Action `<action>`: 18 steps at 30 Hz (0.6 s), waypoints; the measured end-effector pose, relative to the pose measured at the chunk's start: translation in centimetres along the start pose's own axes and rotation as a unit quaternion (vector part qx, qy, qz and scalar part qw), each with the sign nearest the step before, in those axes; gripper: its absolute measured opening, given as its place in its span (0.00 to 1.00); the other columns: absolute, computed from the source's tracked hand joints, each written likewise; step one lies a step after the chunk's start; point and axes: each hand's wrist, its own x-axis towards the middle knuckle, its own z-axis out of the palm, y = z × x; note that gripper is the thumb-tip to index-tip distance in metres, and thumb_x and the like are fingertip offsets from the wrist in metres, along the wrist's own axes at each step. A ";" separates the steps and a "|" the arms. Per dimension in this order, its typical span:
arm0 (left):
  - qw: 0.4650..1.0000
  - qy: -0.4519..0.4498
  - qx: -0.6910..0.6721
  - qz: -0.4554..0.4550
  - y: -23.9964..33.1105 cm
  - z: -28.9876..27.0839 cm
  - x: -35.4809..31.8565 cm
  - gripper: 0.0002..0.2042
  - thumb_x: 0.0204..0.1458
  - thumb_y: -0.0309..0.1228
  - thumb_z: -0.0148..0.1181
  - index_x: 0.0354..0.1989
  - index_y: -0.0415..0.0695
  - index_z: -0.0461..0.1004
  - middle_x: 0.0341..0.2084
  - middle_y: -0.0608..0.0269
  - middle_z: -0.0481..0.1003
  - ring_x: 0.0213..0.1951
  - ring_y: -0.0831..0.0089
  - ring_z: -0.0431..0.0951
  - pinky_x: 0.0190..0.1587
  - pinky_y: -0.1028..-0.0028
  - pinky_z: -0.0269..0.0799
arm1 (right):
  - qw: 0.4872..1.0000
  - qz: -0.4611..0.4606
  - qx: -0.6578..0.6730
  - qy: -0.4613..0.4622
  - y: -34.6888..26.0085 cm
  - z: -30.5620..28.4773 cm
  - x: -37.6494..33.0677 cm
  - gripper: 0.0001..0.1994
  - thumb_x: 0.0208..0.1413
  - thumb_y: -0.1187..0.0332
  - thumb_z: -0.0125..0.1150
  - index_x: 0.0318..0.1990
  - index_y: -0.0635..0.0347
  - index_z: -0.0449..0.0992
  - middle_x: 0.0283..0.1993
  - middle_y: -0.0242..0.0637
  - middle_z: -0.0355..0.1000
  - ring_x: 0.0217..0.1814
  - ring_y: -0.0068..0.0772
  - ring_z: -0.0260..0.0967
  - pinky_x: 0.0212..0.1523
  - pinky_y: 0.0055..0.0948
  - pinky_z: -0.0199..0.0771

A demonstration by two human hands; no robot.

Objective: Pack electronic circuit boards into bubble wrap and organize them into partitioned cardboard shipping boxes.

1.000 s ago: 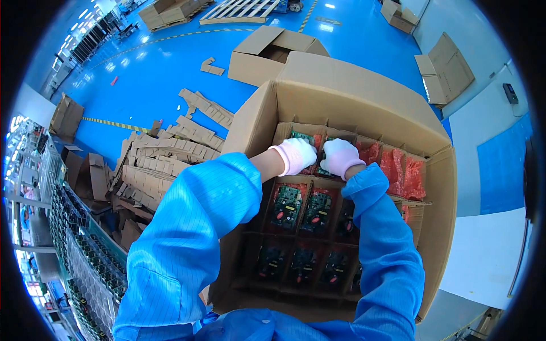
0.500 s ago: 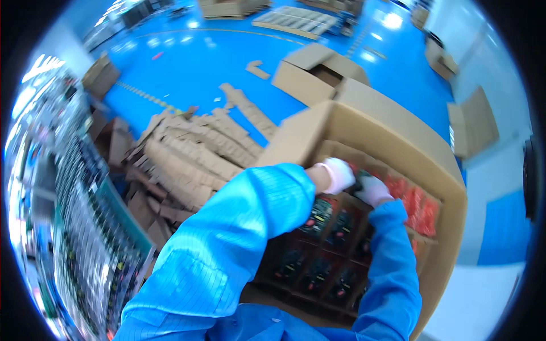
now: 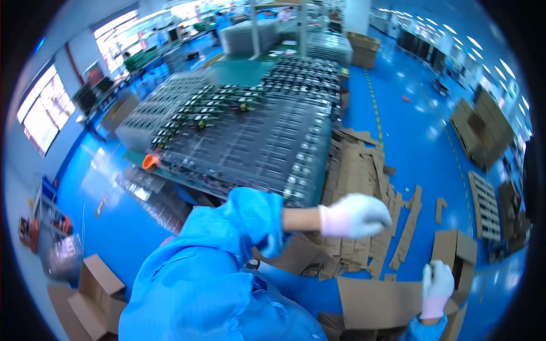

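Note:
My left hand (image 3: pixel 358 216), in a white glove with a pink cuff, hangs in the air above flattened cardboard strips (image 3: pixel 358 187). Its fingers are loosely bent, and I see nothing in them. At the lower right my right hand (image 3: pixel 438 284), gloved the same way, is raised beside the flap of a cardboard box (image 3: pixel 375 301). Its fingers are half curled and apparently hold nothing. Ahead on the left stands a table with stacked clear plastic trays (image 3: pixel 256 136). Rows of small green and black circuit boards (image 3: pixel 219 102) lie on the trays.
An orange cup-like object (image 3: pixel 150 161) sits at the table's near left corner. More clear trays (image 3: pixel 151 190) are stacked below. Open cartons stand at the lower left (image 3: pixel 94 295) and far right (image 3: pixel 483 128). A wooden pallet (image 3: pixel 484 204) lies on the blue floor.
The view has swung left from the carton's inside to the tray table. Both hands have come out of the carton, where they were among boards and red wrapping; they are now apart.

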 end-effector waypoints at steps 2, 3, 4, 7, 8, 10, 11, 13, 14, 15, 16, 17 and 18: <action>0.991 0.076 0.068 -0.089 -2.9 -8.0 -3.9 0.06 0.43 0.24 0.54 0.30 0.41 0.75 0.28 0.62 0.76 0.27 0.67 0.74 0.34 0.73 0.70 | 0.994 -0.071 0.086 -0.016 -8.2 1.4 5.5 0.03 0.46 0.74 0.55 0.31 0.60 0.70 0.25 0.39 0.65 0.24 0.40 0.60 0.28 0.35 0.61; 0.968 0.118 0.095 -0.198 -3.0 -11.9 -5.9 0.07 0.44 0.24 0.53 0.31 0.40 0.76 0.27 0.64 0.76 0.26 0.72 0.73 0.33 0.76 0.69 | 0.986 -0.107 0.121 -0.028 -11.8 2.5 8.0 0.03 0.46 0.74 0.55 0.31 0.60 0.70 0.25 0.39 0.65 0.24 0.40 0.60 0.28 0.34 0.60; 0.950 0.173 0.064 -0.250 -3.9 -15.4 -8.0 0.07 0.45 0.24 0.52 0.31 0.39 0.76 0.27 0.64 0.77 0.26 0.73 0.73 0.32 0.77 0.69 | 0.977 -0.143 0.152 -0.034 -15.4 3.5 10.3 0.03 0.46 0.74 0.55 0.30 0.60 0.71 0.25 0.39 0.66 0.24 0.40 0.61 0.27 0.34 0.61; 0.846 0.374 -0.048 -0.376 -6.7 -24.6 -15.1 0.11 0.45 0.27 0.51 0.35 0.37 0.77 0.25 0.63 0.77 0.25 0.76 0.73 0.31 0.77 0.69 | 0.944 -0.200 0.259 -0.041 -26.2 8.3 16.4 0.04 0.47 0.71 0.56 0.30 0.60 0.73 0.24 0.40 0.67 0.23 0.40 0.62 0.26 0.33 0.61; 0.804 0.437 -0.103 -0.389 -8.0 -27.3 -17.5 0.12 0.45 0.27 0.51 0.37 0.36 0.76 0.26 0.62 0.77 0.26 0.77 0.73 0.31 0.79 0.69 | 0.940 -0.230 0.250 -0.022 -29.5 10.6 18.7 0.05 0.47 0.69 0.57 0.31 0.58 0.74 0.24 0.39 0.68 0.23 0.41 0.63 0.25 0.34 0.61; 0.732 0.538 -0.124 -0.399 -9.7 -31.6 -22.1 0.15 0.46 0.27 0.50 0.42 0.35 0.73 0.30 0.58 0.76 0.27 0.78 0.73 0.31 0.80 0.69 | 0.943 -0.228 0.239 -0.037 -36.8 14.4 22.6 0.08 0.48 0.64 0.55 0.32 0.57 0.73 0.25 0.40 0.71 0.25 0.45 0.66 0.27 0.37 0.65; 0.708 0.572 -0.127 -0.393 -11.8 -33.5 -24.9 0.17 0.47 0.27 0.50 0.46 0.35 0.70 0.33 0.59 0.75 0.30 0.77 0.74 0.33 0.79 0.70 | 0.945 -0.231 0.226 -0.051 -40.3 16.7 24.6 0.09 0.49 0.62 0.54 0.31 0.57 0.73 0.25 0.41 0.71 0.26 0.47 0.67 0.28 0.38 0.65; 0.704 0.549 0.068 -0.445 -15.1 -37.0 -29.5 0.14 0.51 0.29 0.50 0.45 0.36 0.70 0.32 0.52 0.75 0.33 0.65 0.76 0.36 0.74 0.71 | 0.952 -0.216 0.195 -0.092 -47.3 20.7 28.0 0.11 0.49 0.59 0.52 0.32 0.55 0.74 0.27 0.43 0.73 0.30 0.52 0.69 0.31 0.41 0.67; 0.704 0.551 0.066 -0.444 -15.8 -38.1 -30.1 0.14 0.51 0.29 0.50 0.45 0.36 0.70 0.32 0.52 0.75 0.33 0.65 0.76 0.36 0.74 0.71 | 0.956 -0.196 0.184 -0.113 -50.7 22.3 29.5 0.12 0.48 0.58 0.53 0.33 0.56 0.74 0.28 0.42 0.74 0.30 0.51 0.69 0.32 0.40 0.68; 0.712 0.510 0.160 -0.456 -16.4 -38.9 -30.7 0.15 0.50 0.30 0.50 0.45 0.37 0.70 0.32 0.51 0.75 0.32 0.63 0.76 0.36 0.72 0.71 | 0.959 -0.177 0.174 -0.133 -53.5 24.0 30.7 0.14 0.47 0.56 0.54 0.33 0.56 0.75 0.28 0.42 0.74 0.31 0.51 0.70 0.33 0.39 0.69; 0.711 0.465 0.254 -0.463 -16.7 -39.6 -31.3 0.16 0.49 0.31 0.51 0.45 0.37 0.70 0.32 0.51 0.75 0.32 0.60 0.76 0.36 0.70 0.71 | 0.959 -0.182 0.173 -0.132 -55.8 25.7 31.4 0.14 0.47 0.56 0.54 0.33 0.56 0.75 0.28 0.42 0.74 0.31 0.51 0.70 0.33 0.39 0.69; 0.701 0.416 0.345 -0.465 -17.1 -40.1 -31.9 0.17 0.48 0.33 0.52 0.45 0.38 0.70 0.32 0.50 0.75 0.31 0.58 0.76 0.36 0.68 0.71 | 0.963 -0.109 0.198 -0.145 -57.9 27.2 32.1 0.15 0.46 0.55 0.55 0.33 0.58 0.75 0.28 0.42 0.74 0.31 0.49 0.70 0.34 0.38 0.69; 0.684 0.359 0.438 -0.459 -17.3 -40.6 -31.9 0.18 0.47 0.34 0.53 0.45 0.39 0.70 0.32 0.50 0.75 0.31 0.56 0.76 0.36 0.66 0.71 | 0.961 -0.033 0.228 -0.155 -59.4 28.7 32.8 0.17 0.45 0.54 0.57 0.33 0.61 0.75 0.28 0.42 0.74 0.30 0.47 0.71 0.34 0.36 0.70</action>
